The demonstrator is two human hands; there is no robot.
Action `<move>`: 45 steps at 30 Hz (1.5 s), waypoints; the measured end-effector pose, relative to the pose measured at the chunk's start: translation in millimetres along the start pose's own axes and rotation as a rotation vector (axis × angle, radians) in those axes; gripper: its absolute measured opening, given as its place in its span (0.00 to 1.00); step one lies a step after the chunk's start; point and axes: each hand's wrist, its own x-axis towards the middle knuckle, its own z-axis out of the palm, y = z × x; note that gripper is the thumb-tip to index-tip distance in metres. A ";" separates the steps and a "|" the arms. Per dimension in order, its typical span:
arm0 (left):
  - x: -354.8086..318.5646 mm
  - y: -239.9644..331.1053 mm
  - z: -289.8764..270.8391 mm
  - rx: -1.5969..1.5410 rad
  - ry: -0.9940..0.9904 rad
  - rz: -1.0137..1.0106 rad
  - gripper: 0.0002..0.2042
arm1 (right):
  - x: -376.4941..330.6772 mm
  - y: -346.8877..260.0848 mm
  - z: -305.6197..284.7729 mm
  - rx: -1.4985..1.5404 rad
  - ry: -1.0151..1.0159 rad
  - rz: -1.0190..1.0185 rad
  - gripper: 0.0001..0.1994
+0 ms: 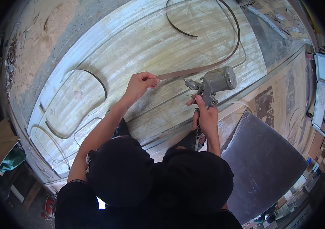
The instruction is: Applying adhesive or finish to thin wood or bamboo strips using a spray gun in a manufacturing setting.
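Brown, the thin strip point(189, 71) curls near a grey spray gun point(213, 82).

Strip point(197, 70) in left hand point(138, 85), sprayer point(216, 81) in right point(208, 119)

a black short-sleeved top point(73, 202) leaves both forearms point(100, 131) and both hands point(137, 87) bare.

From head height, we face down through one wide fisheye view. Our left hand point(141, 85) and right hand point(207, 119) show close below, mid-frame.
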 end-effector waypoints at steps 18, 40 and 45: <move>128.7 129.2 19.0 1.140 0.180 0.280 0.20 | -15.6 3.3 -24.0 0.095 0.141 -0.022 0.24; -10.7 330.2 -11.9 1.570 0.130 0.954 0.12 | 151.2 -178.2 -109.5 0.348 0.164 -0.642 0.20; -74.3 428.0 58.8 1.728 -0.004 1.198 0.10 | 108.5 -247.0 -56.3 0.465 -0.143 -0.823 0.21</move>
